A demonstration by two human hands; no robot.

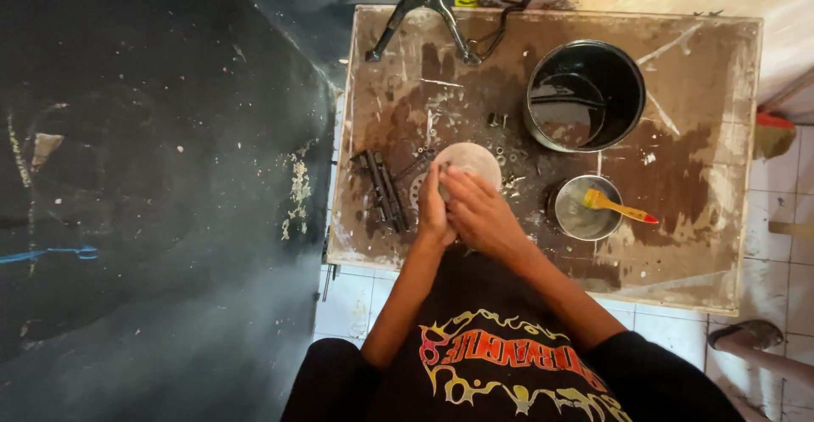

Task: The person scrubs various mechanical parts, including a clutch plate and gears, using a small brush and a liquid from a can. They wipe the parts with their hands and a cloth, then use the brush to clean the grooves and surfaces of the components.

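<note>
Paint-stained brown table (695,176) on white tiles, both hands' fingers (462,186) closed around round disc (471,159).

Near half of the round disc (468,161) is hidden under both hands. The foot (749,335) is cut off at the frame's right edge.
</note>
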